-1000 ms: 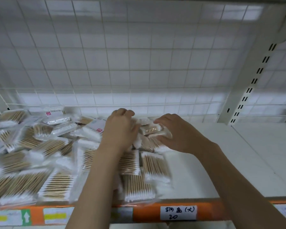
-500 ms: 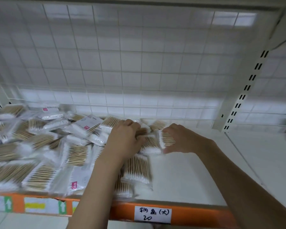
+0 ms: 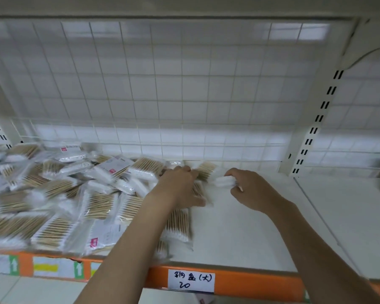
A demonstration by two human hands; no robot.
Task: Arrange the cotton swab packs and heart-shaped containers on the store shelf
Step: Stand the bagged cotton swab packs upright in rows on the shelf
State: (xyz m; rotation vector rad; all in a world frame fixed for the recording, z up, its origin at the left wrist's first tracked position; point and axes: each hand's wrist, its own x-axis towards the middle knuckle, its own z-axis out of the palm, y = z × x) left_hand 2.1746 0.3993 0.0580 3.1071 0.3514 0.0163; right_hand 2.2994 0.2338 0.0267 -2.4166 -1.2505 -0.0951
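Observation:
A loose heap of clear cotton swab packs (image 3: pixel 59 194) with wooden sticks and white tips covers the left half of the white shelf (image 3: pixel 246 235). My left hand (image 3: pixel 180 185) lies palm down on the packs at the heap's right edge, pressing on one. My right hand (image 3: pixel 248 187) is just to its right, fingers pinched on the white end of a cotton swab pack (image 3: pixel 223 182). No heart-shaped container is in view.
A white wire grid (image 3: pixel 162 84) backs the shelf. A slotted upright (image 3: pixel 312 132) stands at the right, with another shelf bay beyond. The front edge is an orange rail (image 3: pixel 239 279) with a handwritten label (image 3: pixel 191 280).
The view shifted up and right. Both hands moved toward the back of the shelf. My right hand now pinches one pack by its end, apart from the heap.

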